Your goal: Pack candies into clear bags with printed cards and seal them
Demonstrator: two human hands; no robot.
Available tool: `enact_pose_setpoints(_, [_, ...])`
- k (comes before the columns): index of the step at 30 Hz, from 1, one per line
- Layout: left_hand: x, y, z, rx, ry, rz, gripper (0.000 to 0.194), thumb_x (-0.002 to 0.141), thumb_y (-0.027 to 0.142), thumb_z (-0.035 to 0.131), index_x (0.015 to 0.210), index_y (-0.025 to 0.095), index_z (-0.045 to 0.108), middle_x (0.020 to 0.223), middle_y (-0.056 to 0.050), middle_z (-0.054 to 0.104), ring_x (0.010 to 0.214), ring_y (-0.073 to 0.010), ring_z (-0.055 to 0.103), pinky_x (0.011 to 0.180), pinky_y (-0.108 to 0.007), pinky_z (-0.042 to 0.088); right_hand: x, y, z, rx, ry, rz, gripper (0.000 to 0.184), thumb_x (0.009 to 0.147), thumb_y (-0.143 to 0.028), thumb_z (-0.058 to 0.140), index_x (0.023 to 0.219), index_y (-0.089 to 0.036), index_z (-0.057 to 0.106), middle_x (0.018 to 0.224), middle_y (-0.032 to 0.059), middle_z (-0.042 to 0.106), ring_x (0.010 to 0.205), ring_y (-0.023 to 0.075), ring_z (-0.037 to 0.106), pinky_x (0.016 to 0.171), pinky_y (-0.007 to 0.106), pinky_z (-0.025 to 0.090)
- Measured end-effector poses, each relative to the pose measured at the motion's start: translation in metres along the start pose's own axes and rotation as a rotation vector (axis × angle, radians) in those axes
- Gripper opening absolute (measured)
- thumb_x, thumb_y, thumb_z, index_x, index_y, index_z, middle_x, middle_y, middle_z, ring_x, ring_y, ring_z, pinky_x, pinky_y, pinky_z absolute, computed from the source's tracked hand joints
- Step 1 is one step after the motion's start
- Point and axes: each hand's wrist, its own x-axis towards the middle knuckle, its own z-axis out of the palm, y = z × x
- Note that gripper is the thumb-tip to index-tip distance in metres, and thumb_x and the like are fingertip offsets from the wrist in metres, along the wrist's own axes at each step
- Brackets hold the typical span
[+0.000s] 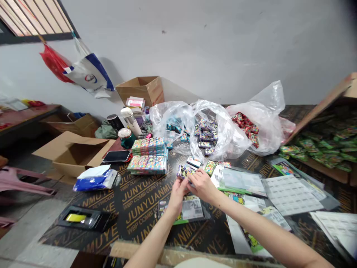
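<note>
My left hand [178,194] and my right hand [203,185] meet over the black plywood table [134,203], both with fingers closed around a small bunch of colourful packets [186,171]. Just below the hands lies a clear blister card with a green edge [192,209]. More loose small packets [209,166] sit just beyond my right hand. A pile of colourful flat boxes [149,155] stands to the left of my hands.
Three clear plastic bags of packets [212,130] lie at the back. Printed sheets and cards [290,193] spread to the right, beside a box of green packets [323,149]. A phone [116,156], open cartons [75,152], bottles [131,123] and a black tray [83,219] are at left.
</note>
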Motion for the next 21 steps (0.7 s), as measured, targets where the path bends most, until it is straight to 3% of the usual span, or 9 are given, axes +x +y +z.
enact_pose_setpoints(3, [0.0,0.009,0.001,-0.161,0.022,-0.191,0.038,0.069,0.044,0.061,0.089,0.011,0.058,0.076,-0.007,0.067,0.066,-0.0194,0.064,0.062,-0.032,0.051,-0.023,-0.019,-0.012,0.194,0.072,0.014,0.044,0.075,-0.045,0.057,0.111,-0.019,0.053,0.104,0.0112,0.055,0.099,0.0256,0.048,0.087,0.041,0.036])
enact_pose_setpoints(6, [-0.008,0.01,-0.005,-0.133,-0.095,-0.313,0.03,0.067,0.04,0.063,0.077,0.011,0.061,0.064,-0.004,0.066,0.054,-0.0164,0.061,0.053,-0.028,0.049,-0.037,-0.017,-0.026,0.344,0.082,0.057,0.076,0.065,-0.047,0.065,0.13,-0.022,0.035,0.133,0.0133,0.034,0.121,0.0301,0.033,0.097,0.045,0.028])
enact_pose_setpoints(10, [-0.02,0.004,-0.008,0.0,-0.266,-0.347,0.032,0.068,0.042,0.06,0.076,0.011,0.063,0.061,-0.003,0.064,0.053,-0.0154,0.059,0.052,-0.026,0.047,-0.052,-0.014,-0.033,0.524,0.028,0.071,0.077,0.061,-0.031,0.066,0.129,-0.024,0.033,0.126,0.0089,0.042,0.117,0.026,0.038,0.099,0.04,0.028])
enact_pose_setpoints(13, [-0.026,-0.004,-0.014,0.34,-0.327,-0.15,0.044,0.073,0.05,0.052,0.095,0.014,0.064,0.082,-0.008,0.067,0.076,-0.0218,0.062,0.071,-0.035,0.047,-0.066,-0.009,-0.028,0.507,0.108,0.195,0.069,0.055,-0.021,0.063,0.12,-0.023,0.041,0.117,0.0076,0.047,0.111,0.0257,0.043,0.095,0.038,0.031])
enact_pose_setpoints(15, [-0.029,-0.012,-0.023,0.723,-0.337,0.112,0.06,0.063,0.052,0.063,0.112,0.018,0.057,0.107,-0.011,0.061,0.101,-0.0277,0.053,0.09,-0.042,0.038,-0.078,-0.001,-0.02,0.415,0.138,0.277,0.066,0.055,-0.02,0.062,0.118,-0.022,0.042,0.115,0.0086,0.049,0.111,0.027,0.042,0.093,0.04,0.031])
enact_pose_setpoints(17, [-0.032,-0.023,-0.034,1.066,-0.372,0.31,0.087,0.046,0.045,0.075,0.125,0.021,0.046,0.12,-0.012,0.052,0.113,-0.0313,0.043,0.098,-0.046,0.027,-0.092,0.007,-0.011,0.327,0.108,0.315,0.065,0.056,-0.021,0.063,0.119,-0.021,0.043,0.116,0.0099,0.05,0.112,0.0286,0.042,0.092,0.042,0.03])
enact_pose_setpoints(19, [-0.035,-0.032,-0.042,1.251,-0.407,0.381,0.101,0.042,0.037,0.077,0.132,0.02,0.035,0.119,-0.012,0.05,0.112,-0.0314,0.042,0.098,-0.047,0.027,-0.105,0.011,-0.004,0.282,0.05,0.323,0.067,0.057,-0.024,0.066,0.12,-0.022,0.044,0.118,0.0107,0.05,0.112,0.0301,0.043,0.093,0.046,0.027])
enact_pose_setpoints(21, [-0.037,-0.038,-0.047,1.289,-0.402,0.408,0.1,0.049,0.031,0.074,0.136,0.021,0.026,0.116,-0.011,0.05,0.109,-0.0293,0.044,0.096,-0.045,0.03,-0.115,0.01,0.0,0.315,-0.001,0.324,0.071,0.056,-0.027,0.069,0.122,-0.023,0.043,0.119,0.0103,0.051,0.112,0.0305,0.043,0.095,0.048,0.024])
